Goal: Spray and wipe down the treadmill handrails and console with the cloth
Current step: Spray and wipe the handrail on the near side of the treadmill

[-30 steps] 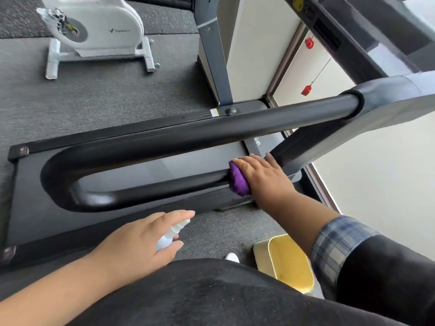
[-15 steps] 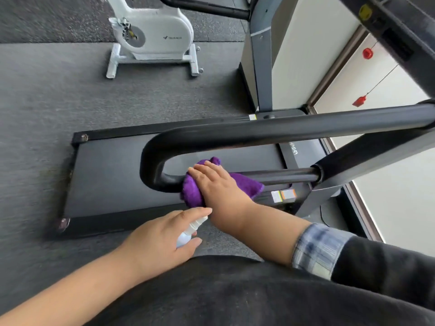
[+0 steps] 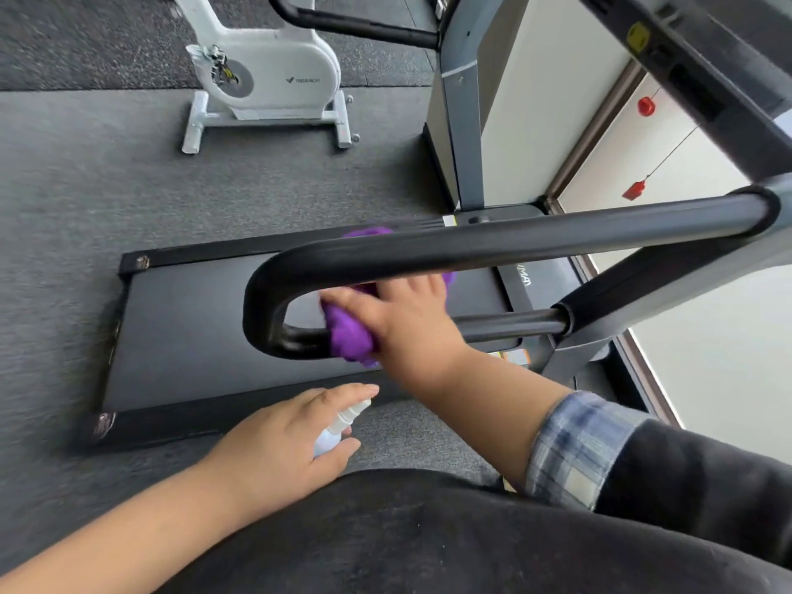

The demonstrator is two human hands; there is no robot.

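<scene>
A black looped handrail (image 3: 514,242) of the treadmill crosses the middle of the view, with a thinner lower bar (image 3: 510,325) beneath it. My right hand (image 3: 407,319) grips a purple cloth (image 3: 349,332) and presses it against the inside of the loop, between the lower bar and the underside of the upper bar. A bit of cloth also shows above the upper bar. My left hand (image 3: 283,443) holds a small white spray bottle (image 3: 338,426) low, near my body, nozzle pointing toward the rail. The console is mostly out of frame at the top right.
The black treadmill deck (image 3: 184,327) lies below the rail on grey carpet. A white exercise bike (image 3: 265,75) stands behind it, beside a second treadmill's grey upright (image 3: 463,100). A red safety clip (image 3: 634,190) hangs on a cord at right, by a pale wall.
My right hand slid the cloth left along the lower bar toward the bend, then lifted it up against the underside of the upper bar. The left hand with the bottle stayed put.
</scene>
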